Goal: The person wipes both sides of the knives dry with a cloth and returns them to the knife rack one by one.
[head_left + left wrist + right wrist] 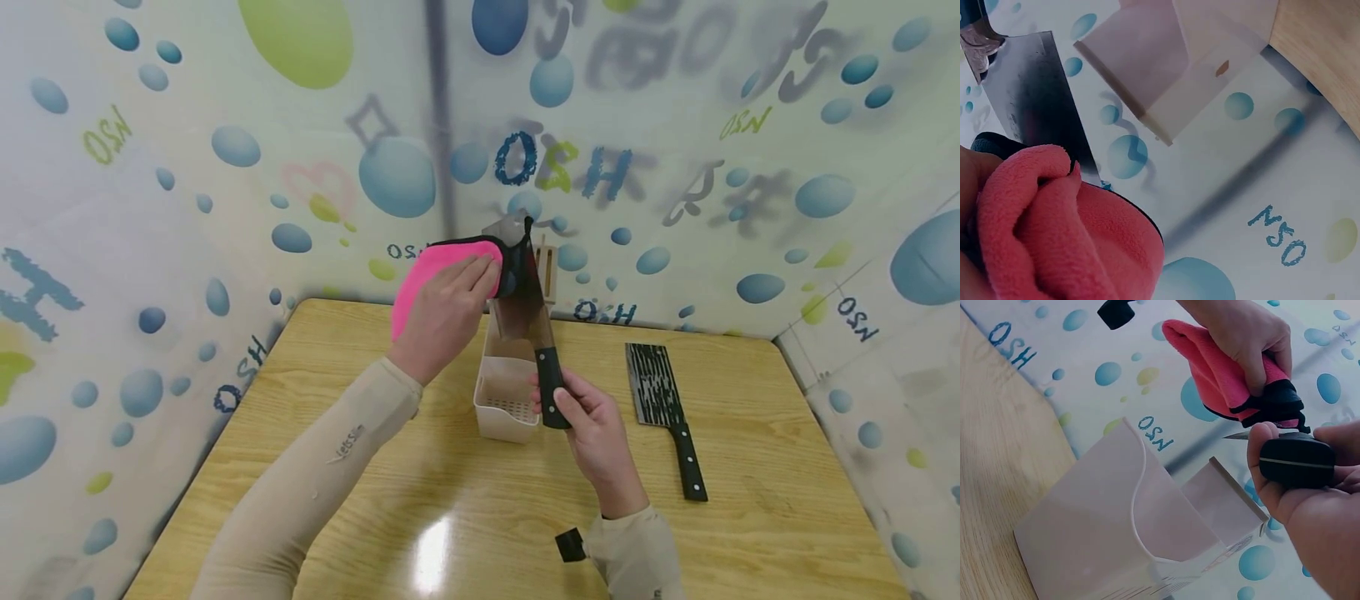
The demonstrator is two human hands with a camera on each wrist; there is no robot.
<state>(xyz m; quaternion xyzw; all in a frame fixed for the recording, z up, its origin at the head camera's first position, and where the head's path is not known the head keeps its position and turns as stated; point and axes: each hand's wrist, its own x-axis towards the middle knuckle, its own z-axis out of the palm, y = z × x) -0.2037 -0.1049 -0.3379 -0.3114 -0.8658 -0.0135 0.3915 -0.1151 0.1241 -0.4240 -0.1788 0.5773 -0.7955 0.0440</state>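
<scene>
Mid-frame, the right hand (596,425) grips a big knife (543,329) and the left hand (448,307) pinches a pink cloth (416,279) against it, so fingers could get cut if the cloth slips.

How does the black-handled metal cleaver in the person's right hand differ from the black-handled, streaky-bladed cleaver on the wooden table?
The held cleaver is raised in the right hand; the streaky cleaver lies on the wooden table. The held cleaver's blade looks mostly plain grey, while the streaky cleaver's blade shows dark and light streaks. A pink, black-edged cloth partly covers the held cleaver; the streaky cleaver is uncovered. Both have black handles with pale rivets.
</scene>
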